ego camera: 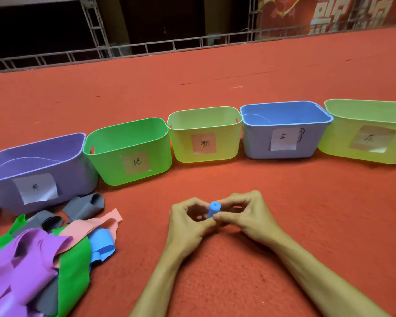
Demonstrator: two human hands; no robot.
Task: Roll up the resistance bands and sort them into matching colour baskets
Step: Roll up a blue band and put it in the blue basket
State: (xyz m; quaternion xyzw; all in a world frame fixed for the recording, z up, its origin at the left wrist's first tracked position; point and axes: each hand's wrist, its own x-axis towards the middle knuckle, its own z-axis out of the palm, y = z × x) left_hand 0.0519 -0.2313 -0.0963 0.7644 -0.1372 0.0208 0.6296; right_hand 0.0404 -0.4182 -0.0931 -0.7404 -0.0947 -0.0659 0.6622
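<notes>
At 6 o'clock on the carpet (215, 88), left hand (188, 221) and right hand (245, 216) both pinch a blue band (214, 209), rolled tight. Blue basket (256, 143) at 1 o'clock, nothing visible inside. Unrolled pile (44, 248) at 8 o'clock: most of the job is left.

A blue band (214, 209), rolled into a tight tube, is held roughly upright, pinched between the left hand (188, 221) and right hand (247, 216). Loose bands (39, 259) in purple, green, pink, blue and grey are heaped at lower left. Behind, five labelled baskets are lined up: purple basket (78, 175), green basket (110, 163), yellow basket (183, 145), blue basket (256, 140), and a second yellow basket (334, 138) at far right.
</notes>
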